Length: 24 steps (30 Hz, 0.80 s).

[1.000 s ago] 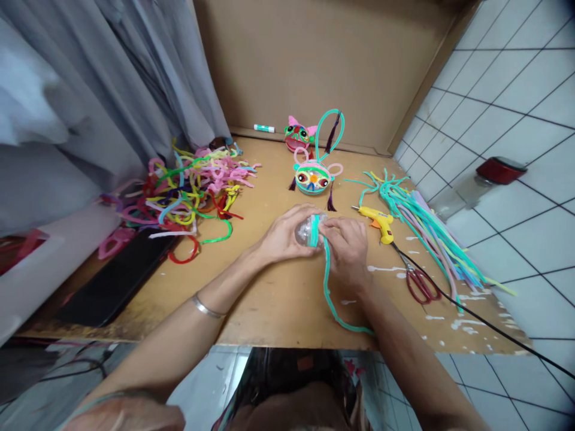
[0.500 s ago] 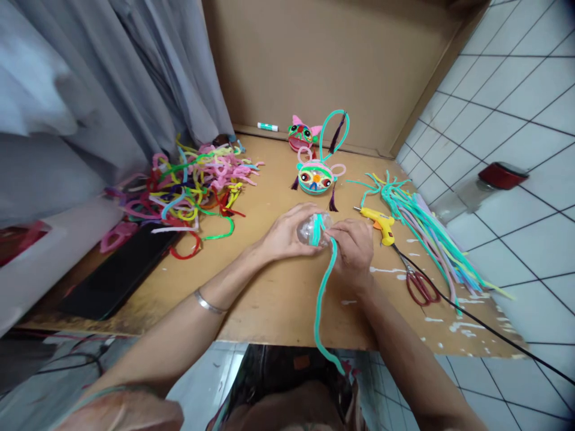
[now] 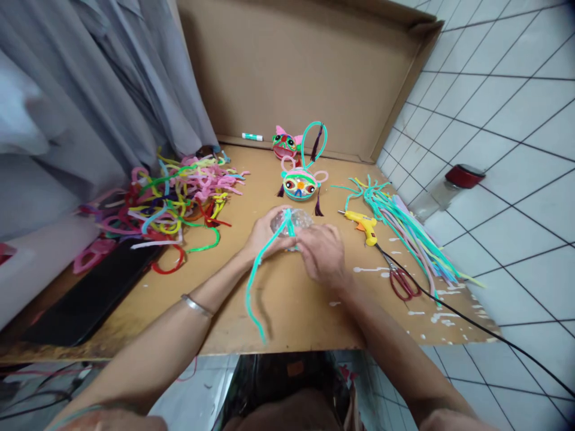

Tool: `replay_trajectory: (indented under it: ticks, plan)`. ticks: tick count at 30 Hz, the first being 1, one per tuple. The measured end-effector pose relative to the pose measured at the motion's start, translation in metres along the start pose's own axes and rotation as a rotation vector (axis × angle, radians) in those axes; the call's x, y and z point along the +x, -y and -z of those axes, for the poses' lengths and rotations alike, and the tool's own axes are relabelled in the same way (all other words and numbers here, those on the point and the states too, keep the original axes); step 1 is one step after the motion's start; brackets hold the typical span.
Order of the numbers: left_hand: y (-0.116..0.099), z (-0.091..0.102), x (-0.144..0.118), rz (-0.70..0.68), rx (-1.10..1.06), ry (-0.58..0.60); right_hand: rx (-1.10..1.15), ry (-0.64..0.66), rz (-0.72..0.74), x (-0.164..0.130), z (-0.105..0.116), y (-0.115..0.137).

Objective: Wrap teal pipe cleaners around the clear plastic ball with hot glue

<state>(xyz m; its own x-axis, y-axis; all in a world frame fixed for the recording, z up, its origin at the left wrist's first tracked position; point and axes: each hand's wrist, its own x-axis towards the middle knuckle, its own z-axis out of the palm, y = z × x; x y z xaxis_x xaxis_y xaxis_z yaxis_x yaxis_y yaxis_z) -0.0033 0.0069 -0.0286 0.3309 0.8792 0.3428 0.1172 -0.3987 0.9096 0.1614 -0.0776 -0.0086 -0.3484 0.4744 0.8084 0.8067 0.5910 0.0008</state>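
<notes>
My left hand [image 3: 259, 237] is closed around the left side of a clear, rounded plastic piece [image 3: 302, 219], held above the table. Turquoise pipe cleaner is wrapped over the plastic, and its loose length [image 3: 250, 280] passes over my left thumb and hangs down toward the table's front edge. On the near right side of the plastic, my right hand [image 3: 322, 250] has its fingers bent and pressed against it. Its fingertips are partly hidden. Just beyond stands a finished animal-face ornament [image 3: 300, 184] with pink ear loops, a turquoise handle and dark tassels.
Loose colourful pipe cleaners [image 3: 193, 191] lie heaped at left beside a black flat slab [image 3: 90, 293]. At right are a yellow glue gun [image 3: 363, 225] with its cord, red-handled scissors [image 3: 404, 282], a pipe-cleaner bundle [image 3: 404, 218] and a red-lidded jar [image 3: 449, 188]. Behind are another ornament [image 3: 284, 145] and a glue stick [image 3: 252, 137].
The pipe cleaner's loose end has swung from below my right hand to the left, over my left thumb. The plastic piece has turned, and my right fingers have shifted to its near side.
</notes>
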Motion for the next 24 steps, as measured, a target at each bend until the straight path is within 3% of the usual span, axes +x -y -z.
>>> replay_trajectory:
  ticks: [3, 7, 10, 13, 20, 24]
  plan:
    - [-0.001, 0.001, 0.001, 0.087, -0.032, -0.029, -0.244, 0.000, -0.318, 0.002, 0.005, -0.033]
    - [-0.004, 0.002, 0.001, 0.117, -0.128, -0.068, -0.595, 0.304, -0.780, 0.006, 0.021, -0.077]
    - [-0.006, 0.004, 0.001, 0.152, -0.135, -0.086, -0.711, 0.534, -0.992, 0.001, 0.030, -0.097]
    - [-0.008, 0.005, 0.001, 0.159, -0.080, -0.096, -0.702, 0.633, -1.108, -0.011, 0.031, -0.107]
    - [-0.005, 0.003, -0.002, 0.165, -0.104, -0.050, -0.573, 0.509, -1.279, -0.025, 0.034, -0.121]
    - [-0.004, 0.003, -0.002, 0.156, -0.103, -0.037, -0.429, 0.213, -1.317, -0.023, 0.043, -0.122]
